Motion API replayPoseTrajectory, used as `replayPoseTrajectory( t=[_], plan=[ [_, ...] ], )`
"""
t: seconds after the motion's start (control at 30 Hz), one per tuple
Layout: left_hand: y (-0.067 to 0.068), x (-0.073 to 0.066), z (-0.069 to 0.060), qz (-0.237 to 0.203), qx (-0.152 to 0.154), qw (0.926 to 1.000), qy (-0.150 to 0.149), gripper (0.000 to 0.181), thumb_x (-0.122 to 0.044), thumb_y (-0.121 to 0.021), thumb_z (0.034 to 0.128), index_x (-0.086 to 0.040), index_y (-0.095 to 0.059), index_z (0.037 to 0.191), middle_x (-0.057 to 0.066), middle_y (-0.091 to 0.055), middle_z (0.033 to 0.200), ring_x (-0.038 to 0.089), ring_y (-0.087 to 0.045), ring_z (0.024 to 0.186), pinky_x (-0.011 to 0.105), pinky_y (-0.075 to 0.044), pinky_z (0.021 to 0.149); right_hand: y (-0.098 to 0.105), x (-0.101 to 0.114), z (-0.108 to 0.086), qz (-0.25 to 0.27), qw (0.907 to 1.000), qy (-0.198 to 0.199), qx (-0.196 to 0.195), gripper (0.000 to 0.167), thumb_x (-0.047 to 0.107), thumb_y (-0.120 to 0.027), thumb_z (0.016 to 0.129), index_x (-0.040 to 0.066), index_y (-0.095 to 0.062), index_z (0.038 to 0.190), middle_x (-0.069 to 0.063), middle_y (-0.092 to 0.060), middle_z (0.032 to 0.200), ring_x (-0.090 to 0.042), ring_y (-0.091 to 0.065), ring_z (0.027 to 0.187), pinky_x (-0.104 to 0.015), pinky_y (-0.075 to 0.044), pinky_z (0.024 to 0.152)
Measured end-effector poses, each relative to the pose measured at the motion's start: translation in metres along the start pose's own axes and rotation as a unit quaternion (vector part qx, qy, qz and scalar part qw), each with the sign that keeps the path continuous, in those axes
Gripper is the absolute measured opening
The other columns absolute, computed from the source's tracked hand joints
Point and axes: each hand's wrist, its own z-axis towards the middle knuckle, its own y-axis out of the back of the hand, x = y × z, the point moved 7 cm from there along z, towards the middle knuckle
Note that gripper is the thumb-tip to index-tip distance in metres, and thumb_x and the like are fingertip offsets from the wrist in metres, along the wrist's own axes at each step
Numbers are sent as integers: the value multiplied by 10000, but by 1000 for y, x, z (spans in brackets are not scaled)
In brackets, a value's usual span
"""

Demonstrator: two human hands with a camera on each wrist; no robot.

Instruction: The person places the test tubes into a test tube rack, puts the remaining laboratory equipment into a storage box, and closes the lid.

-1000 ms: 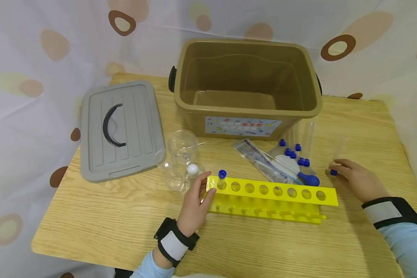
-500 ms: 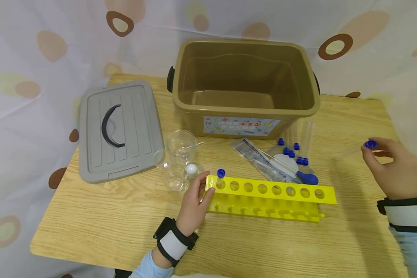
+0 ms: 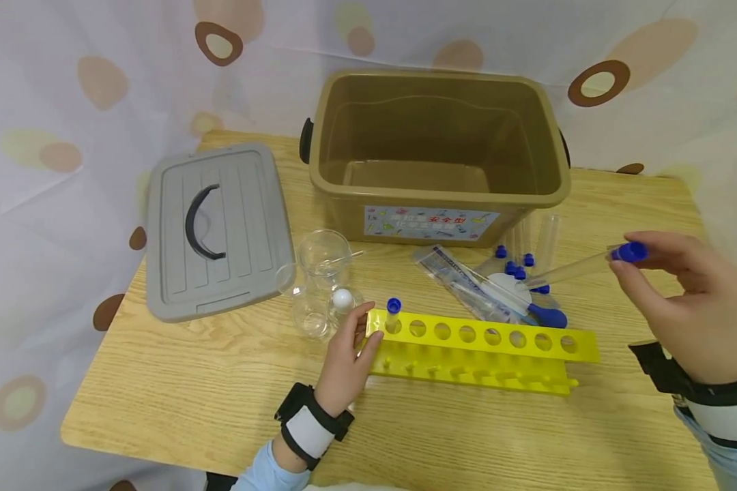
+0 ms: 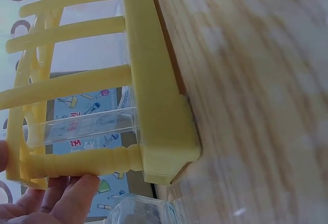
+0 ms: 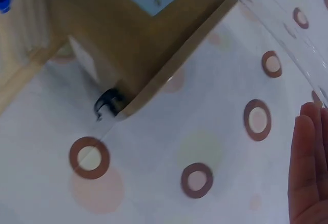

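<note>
Spotted white cloth point(image 3: 49, 225) hangs behind a wood-grain desk point(image 3: 221, 382), where a grey lid point(image 3: 236, 232) lies at the left. Clear beakers point(image 3: 312, 320) come next, near the left hand point(image 3: 344, 365), whose thumb and fingers clasp the left end of a yellow rack point(image 3: 479, 346); one blue-capped tube point(image 3: 394, 306) stands in its first hole, the others unfilled. Beyond sits a tan box point(image 3: 436, 198), with a plastic packet point(image 3: 451, 281), a blue bulb point(image 3: 549, 316) and loose tubes point(image 3: 548, 242) before it. Farthest right, the right hand point(image 3: 694, 300) pinches another test tube point(image 3: 577, 268) by its blue cap. A second ago that tube was low beside the loose ones; now it is lifted, slanting leftward, away from them but still outside the rack.
</note>
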Motion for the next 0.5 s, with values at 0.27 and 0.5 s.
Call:
replayPoseTrajectory(
  t=[0.27,0.5],
  plan=[
    [1,-4,1,8,-76,10000,-43,415,-151,-499,973,-10,-405,1352,210,-508,1289,327,-509,1170,462,-442,998,-37,43,7,686,9940,715,454,593,415,-667,816,-172,-638,893,245,-640,986,115,-605,844,-40,-449,823],
    [-1,-3,3,-147,-70,9999,7,475,-169,-501,971,-34,-378,1410,175,-419,1432,346,-445,1278,434,-411,1032,-61,56,9,766,9882,1055,800,552,438,-639,837,-107,-672,919,253,-624,984,123,-587,842,-43,-451,802]
  ],
)
